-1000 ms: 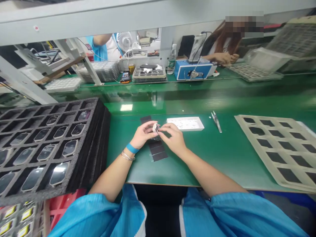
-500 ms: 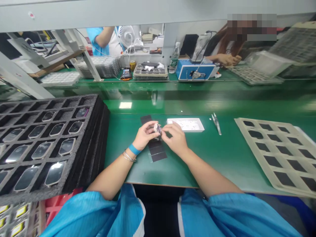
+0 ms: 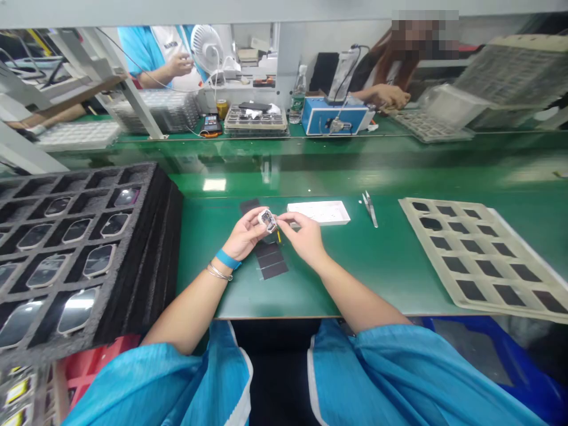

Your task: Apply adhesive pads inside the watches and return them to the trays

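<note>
Green bench [image 3: 355, 272]; watches [image 3: 100, 260] in tray [image 3: 141, 222]; casing [image 3: 268, 221] in left hand [image 3: 243, 234]; right hand [image 3: 305, 235], grip unclear

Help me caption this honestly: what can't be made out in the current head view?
All in the head view:
Pale-rimmed piece: inner parts too small.
Right hand: whether it pinches anything is too small to tell.
Dark strip: partly hidden by the left hand.
Foam tray: cut off by the left edge.

Green bench [image 3: 355, 278], white box [image 3: 341, 221], tweezers [image 3: 370, 210], tray [image 3: 471, 268]
</note>
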`<action>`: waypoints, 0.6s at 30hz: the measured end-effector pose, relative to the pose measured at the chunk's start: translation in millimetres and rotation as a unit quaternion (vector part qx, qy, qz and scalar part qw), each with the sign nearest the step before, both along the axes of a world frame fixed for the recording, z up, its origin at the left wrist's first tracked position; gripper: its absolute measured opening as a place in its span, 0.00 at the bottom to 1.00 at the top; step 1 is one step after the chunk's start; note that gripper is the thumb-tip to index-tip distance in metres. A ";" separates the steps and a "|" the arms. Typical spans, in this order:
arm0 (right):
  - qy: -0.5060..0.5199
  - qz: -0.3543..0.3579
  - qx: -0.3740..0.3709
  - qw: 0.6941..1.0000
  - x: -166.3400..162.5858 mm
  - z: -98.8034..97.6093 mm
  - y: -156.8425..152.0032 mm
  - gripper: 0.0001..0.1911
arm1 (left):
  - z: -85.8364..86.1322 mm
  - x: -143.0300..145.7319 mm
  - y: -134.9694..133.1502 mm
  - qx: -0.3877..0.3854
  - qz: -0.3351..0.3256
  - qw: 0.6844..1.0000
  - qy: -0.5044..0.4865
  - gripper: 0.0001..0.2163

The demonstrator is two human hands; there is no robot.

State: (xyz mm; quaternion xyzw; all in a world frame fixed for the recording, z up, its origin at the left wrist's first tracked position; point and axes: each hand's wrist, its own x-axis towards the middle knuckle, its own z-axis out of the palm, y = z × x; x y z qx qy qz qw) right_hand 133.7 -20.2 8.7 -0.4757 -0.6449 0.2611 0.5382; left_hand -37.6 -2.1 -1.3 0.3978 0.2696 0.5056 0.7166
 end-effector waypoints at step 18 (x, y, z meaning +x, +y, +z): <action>0.028 0.007 0.041 0.999 1.7 -4.5 3.5 0.05 | -1.5 6.5 -3.0 -0.024 -0.012 1.000 0.001 0.25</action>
